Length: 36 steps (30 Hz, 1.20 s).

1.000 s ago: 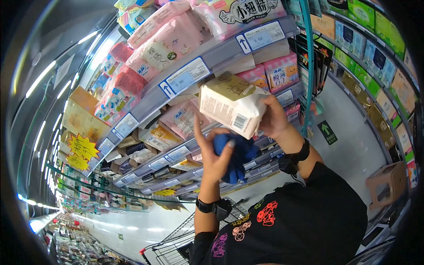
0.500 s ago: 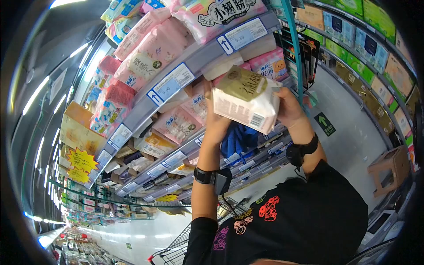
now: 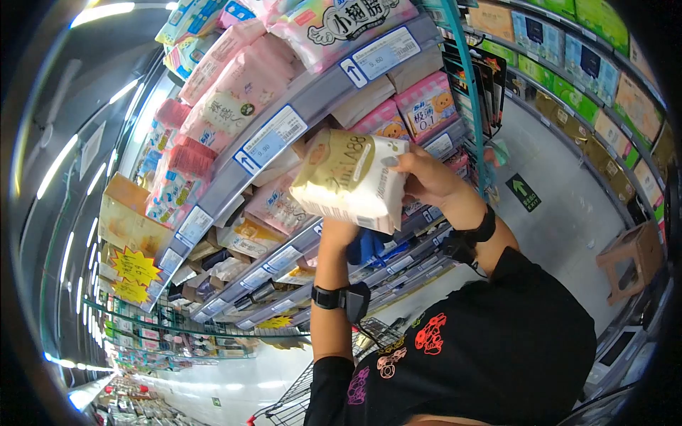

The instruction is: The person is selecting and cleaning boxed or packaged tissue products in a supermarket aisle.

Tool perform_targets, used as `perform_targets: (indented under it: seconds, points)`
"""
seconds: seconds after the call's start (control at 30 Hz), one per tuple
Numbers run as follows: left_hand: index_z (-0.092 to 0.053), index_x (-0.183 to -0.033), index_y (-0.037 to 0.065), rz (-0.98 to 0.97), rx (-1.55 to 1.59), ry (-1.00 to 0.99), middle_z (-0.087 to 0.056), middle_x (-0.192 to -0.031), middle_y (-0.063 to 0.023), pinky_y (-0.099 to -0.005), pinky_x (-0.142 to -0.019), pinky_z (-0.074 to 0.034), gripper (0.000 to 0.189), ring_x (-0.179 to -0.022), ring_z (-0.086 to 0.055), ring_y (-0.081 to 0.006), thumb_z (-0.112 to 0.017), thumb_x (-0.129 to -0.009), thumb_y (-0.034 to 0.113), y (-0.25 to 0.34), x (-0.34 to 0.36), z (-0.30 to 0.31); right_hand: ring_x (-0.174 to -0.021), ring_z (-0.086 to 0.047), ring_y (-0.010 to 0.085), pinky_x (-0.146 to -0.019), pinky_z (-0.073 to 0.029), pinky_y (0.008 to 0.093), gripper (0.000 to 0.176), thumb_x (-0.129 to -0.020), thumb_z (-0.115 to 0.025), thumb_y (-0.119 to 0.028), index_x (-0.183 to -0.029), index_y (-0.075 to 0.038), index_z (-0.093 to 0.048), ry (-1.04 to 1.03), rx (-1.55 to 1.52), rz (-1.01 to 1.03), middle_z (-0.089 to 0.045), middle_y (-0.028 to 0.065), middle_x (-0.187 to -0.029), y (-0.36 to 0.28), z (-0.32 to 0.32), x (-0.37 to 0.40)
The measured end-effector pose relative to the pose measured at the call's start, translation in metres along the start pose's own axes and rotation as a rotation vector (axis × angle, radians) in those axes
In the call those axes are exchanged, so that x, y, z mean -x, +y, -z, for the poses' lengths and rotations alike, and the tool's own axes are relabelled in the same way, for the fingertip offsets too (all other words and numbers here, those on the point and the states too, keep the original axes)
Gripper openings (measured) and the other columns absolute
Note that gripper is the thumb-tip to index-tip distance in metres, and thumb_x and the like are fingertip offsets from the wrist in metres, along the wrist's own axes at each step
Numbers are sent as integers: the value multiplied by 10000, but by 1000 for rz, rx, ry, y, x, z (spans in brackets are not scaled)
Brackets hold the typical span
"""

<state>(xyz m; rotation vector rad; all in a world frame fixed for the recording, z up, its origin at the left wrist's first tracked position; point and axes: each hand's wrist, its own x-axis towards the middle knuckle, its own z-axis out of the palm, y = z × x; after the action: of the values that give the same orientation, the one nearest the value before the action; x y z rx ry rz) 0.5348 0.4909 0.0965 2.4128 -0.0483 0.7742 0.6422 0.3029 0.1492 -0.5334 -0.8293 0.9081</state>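
A white and gold pack of sanitary pads (image 3: 348,177) is held up in front of the shelf, tilted, with its gold printed face toward me. My right hand (image 3: 426,174) grips its right end, the thumb on the near side. Beneath the pack is my left hand (image 3: 339,231), bearing it from below and behind; its fingers are hidden by the pack. Just behind are pink packs with a bear print (image 3: 428,106) and a pale pink pack (image 3: 273,202) on the shelf.
Shelf edges with price labels (image 3: 273,138) curve close around the pack. A wire shopping cart (image 3: 291,394) stands below my left arm. Across the aisle (image 3: 561,206) are shelves of boxes and a brown stool (image 3: 629,263). A green frame post (image 3: 470,92) rises at the shelf's end.
The pack has moved left and slightly down and turned, so more of its gold face shows. My right hand has moved left with it, and my left hand is now mostly hidden beneath it.
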Motion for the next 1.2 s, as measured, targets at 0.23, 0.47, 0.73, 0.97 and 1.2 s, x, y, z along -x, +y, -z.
perform_targets:
  seconds: [0.23, 0.47, 0.73, 0.97, 1.2]
  points:
    - [-364, -1282, -22, 180, 616, 115, -486, -1235, -101, -324, -970, -344, 563, -1130, -461, -191, -616, -784, 52, 47, -15, 47, -949, -611, 183, -768, -526, 328, 514, -811, -513, -226, -1270, -6, -435, 40, 25, 7, -596, 109, -1092, 6, -3, -23]
    - [-201, -1379, 8, 125, 421, 140, -401, -1323, -135, -340, -1011, -314, 721, -1202, -409, -223, -601, -778, 21, 40, -9, 60, -1041, -504, 108, -906, -401, 235, 530, -853, -477, -53, -1367, -17, -352, 91, 257, 374, -516, 104, -1232, 10, -27, -24]
    - [38, -1450, 103, 111, 440, 192, -317, -1373, -161, -325, -894, -423, 989, -1043, -502, -229, -583, -692, -32, 64, -5, 60, -983, -505, 191, -899, -390, 318, 478, -861, -532, -125, -1321, -54, -423, 335, 830, 614, -535, 114, -1133, 20, -40, -31]
    - [-48, -1391, -12, 132, 188, 175, -368, -1314, -194, -366, -1031, -276, 901, -1235, -370, -281, -618, -693, 20, 67, 33, 30, -1152, -392, 269, -983, -318, 384, 622, -827, -622, -168, -1341, -23, -303, 343, 1068, 803, -366, 157, -1276, 57, -45, -37]
    - [73, -1381, -11, 43, 7, 274, -376, -1297, -253, -383, -1013, -301, 991, -1204, -407, -342, -669, -735, 107, 85, 30, 30, -1203, -353, 296, -802, -547, 298, 760, -719, -696, -54, -1345, -6, -266, 291, 797, 753, -296, 178, -1284, 59, -58, -39]
